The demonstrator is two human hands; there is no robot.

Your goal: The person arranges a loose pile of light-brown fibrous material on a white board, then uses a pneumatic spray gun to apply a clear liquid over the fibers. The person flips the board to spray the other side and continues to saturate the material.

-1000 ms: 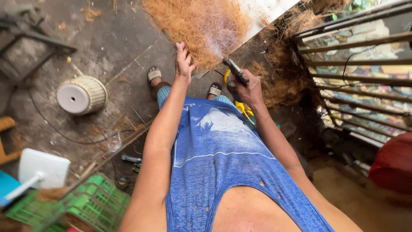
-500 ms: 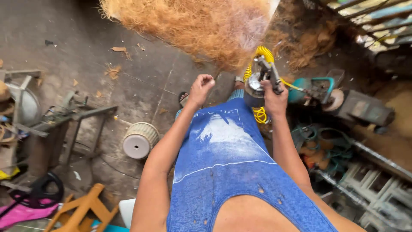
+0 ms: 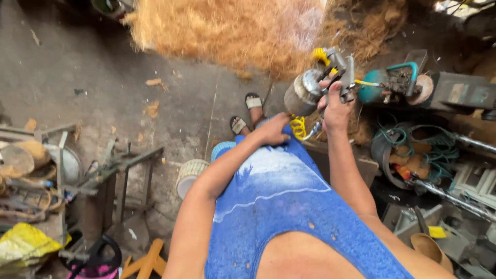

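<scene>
My right hand (image 3: pixel 336 108) grips the handle of a metal spray gun (image 3: pixel 316 85) with a round cup, held up in front of me and pointing toward a mat of brown coconut fibre (image 3: pixel 227 31) on the floor ahead. A yellow coiled hose (image 3: pixel 298 126) hangs from the gun. My left hand (image 3: pixel 273 130) rests on my knee over my blue clothing, fingers loosely apart, holding nothing. My sandalled feet (image 3: pixel 247 113) stand on the concrete floor just below the fibre.
A small woven cylinder (image 3: pixel 188 176) stands on the floor at my left. Metal frames and scrap (image 3: pixel 103 175) crowd the left side. A teal compressor (image 3: pixel 390 85), coiled hoses (image 3: pixel 413 155) and machine parts fill the right. A wooden stool (image 3: pixel 147 263) is near the bottom.
My view has swung right. The left hand has dropped from the air onto my knee. The right hand has lifted the spray gun higher, away from the fibre.
</scene>
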